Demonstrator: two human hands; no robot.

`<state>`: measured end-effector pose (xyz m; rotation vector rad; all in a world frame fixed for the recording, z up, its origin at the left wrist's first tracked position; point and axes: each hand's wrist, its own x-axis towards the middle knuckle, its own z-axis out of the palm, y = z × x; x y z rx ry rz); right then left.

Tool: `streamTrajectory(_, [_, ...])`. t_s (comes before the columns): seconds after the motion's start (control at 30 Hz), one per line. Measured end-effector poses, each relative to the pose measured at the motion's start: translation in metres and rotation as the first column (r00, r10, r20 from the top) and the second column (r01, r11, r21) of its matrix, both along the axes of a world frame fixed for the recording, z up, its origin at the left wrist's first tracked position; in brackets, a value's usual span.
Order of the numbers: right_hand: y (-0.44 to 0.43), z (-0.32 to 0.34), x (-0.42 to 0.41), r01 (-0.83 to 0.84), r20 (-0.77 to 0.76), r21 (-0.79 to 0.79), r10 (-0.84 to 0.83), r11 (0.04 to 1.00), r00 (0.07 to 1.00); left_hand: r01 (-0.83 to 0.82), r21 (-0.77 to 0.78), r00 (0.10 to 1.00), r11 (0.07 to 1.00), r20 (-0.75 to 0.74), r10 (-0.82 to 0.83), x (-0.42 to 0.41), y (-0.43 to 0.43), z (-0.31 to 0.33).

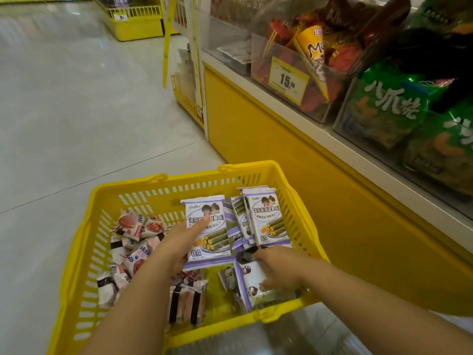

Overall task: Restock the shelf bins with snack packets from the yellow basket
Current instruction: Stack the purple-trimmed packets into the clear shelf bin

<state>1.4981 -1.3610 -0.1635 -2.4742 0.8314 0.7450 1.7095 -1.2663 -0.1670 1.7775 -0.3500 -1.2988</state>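
Observation:
The yellow basket [163, 193] sits on the floor below me, full of snack packets. My left hand [176, 245] grips a purple-and-white seaweed roll packet [208, 242], thumb across its front. My right hand [279, 269] reaches down among more of the same packets [268, 219] standing along the basket's right side; its fingers curl onto one lying packet [252, 280], though I cannot tell whether it is gripped. Small red-and-white packets [135, 226] fill the basket's left side. Clear shelf bins [289, 80] stand on the shelf at the upper right.
The yellow shelf base [281, 160] runs along the right, close to the basket. One bin holds orange and red packets behind a yellow price tag [288, 80]; green packets [389, 106] fill the bin beside it. Another yellow display stand [138, 24] is at the far end of the tiled floor.

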Motion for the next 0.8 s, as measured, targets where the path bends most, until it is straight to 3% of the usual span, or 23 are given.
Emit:
streamTrajectory(0.2, [-0.004, 0.021, 0.016, -0.138, -0.097, -0.084, 0.130, 0.987, 0.987, -0.019, -0.009, 0.999, 1.000, -0.032, 0.019, -0.003, -0.002, 0.000])
streamTrajectory(0.3, [-0.010, 0.045, 0.020, -0.125, -0.096, -0.057, 0.119, 0.991, 0.988, -0.061, -0.062, 0.998, 0.996, -0.035, 0.059, -0.002, -0.004, 0.005])
streamTrajectory(0.4, [-0.032, 0.088, 0.018, 0.086, 0.127, 0.051, -0.092, 0.995, 0.988, -0.100, -0.116, 0.995, 0.988, -0.006, 0.100, 0.001, -0.006, 0.014])
streamTrajectory(0.5, [-0.049, 0.130, 0.014, 0.194, 0.444, -0.027, -0.162, 0.981, 0.881, -0.155, -0.155, 0.987, 0.976, -0.077, 0.144, 0.000, -0.011, 0.027])
streamTrajectory(0.57, [-0.047, 0.139, 0.017, 0.219, 0.589, 0.040, -0.200, 0.975, 0.783, -0.170, -0.173, 0.977, 0.970, -0.159, 0.143, -0.001, -0.013, 0.035])
streamTrajectory(0.73, [-0.015, 0.114, 0.027, 0.211, 0.783, 0.210, -0.294, 0.955, 0.549, -0.153, -0.258, 0.931, 0.954, -0.363, 0.051, -0.008, -0.018, 0.050])
streamTrajectory(0.8, [-0.010, 0.101, 0.029, 0.212, 0.825, 0.170, -0.256, 0.962, 0.504, -0.105, -0.295, 0.930, 0.950, -0.367, -0.011, -0.009, -0.020, 0.052])
